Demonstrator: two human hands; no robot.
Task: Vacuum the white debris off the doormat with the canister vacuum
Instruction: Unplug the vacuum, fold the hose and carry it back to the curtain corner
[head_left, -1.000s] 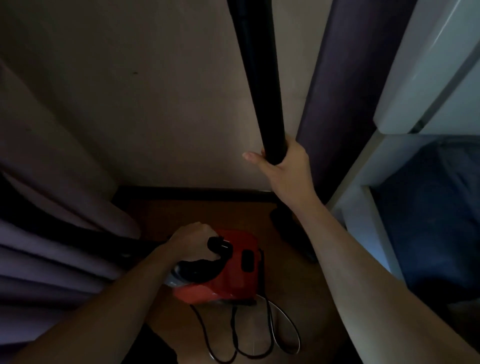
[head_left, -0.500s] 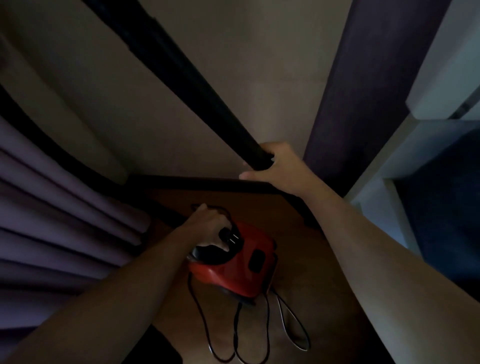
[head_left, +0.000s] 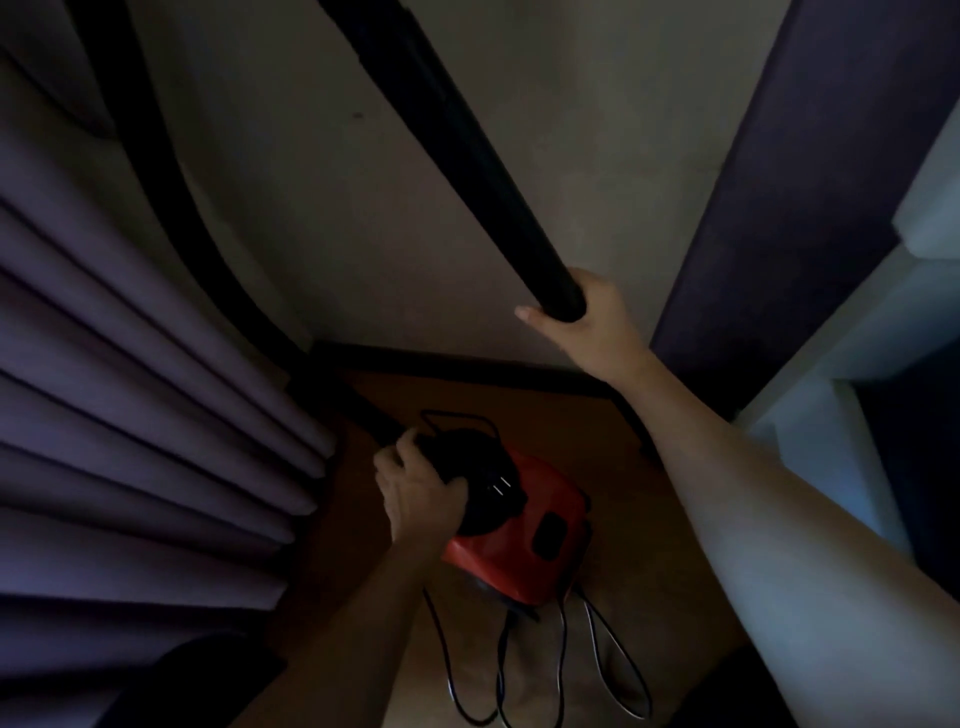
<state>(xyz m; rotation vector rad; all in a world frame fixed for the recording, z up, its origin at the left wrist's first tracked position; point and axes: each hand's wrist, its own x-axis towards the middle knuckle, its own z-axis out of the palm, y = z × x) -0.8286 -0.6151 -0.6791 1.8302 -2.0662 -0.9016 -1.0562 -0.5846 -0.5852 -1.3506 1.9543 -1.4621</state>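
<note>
The red canister vacuum (head_left: 530, 551) is seen low in the middle, over a wooden floor (head_left: 649, 545) in a dim corner. Whether it rests on the boards or is lifted just clear cannot be told. Its black top handle (head_left: 483, 467) is gripped by the left hand (head_left: 418, 491), with the fingers curled round it. A black power cord (head_left: 613, 660) is looped on the floor on the near side of the canister. A black hose (head_left: 174, 197) is led from the canister's far-left end up along the pleated purple curtain (head_left: 130, 415) at the left. The black wand (head_left: 467, 156) is held tilted across the beige wall (head_left: 285, 182), and its lower end is wrapped by the right hand (head_left: 587, 322), with the thumb laid underneath. A dark purple panel (head_left: 779, 208) is set to the right of the wall.
</note>
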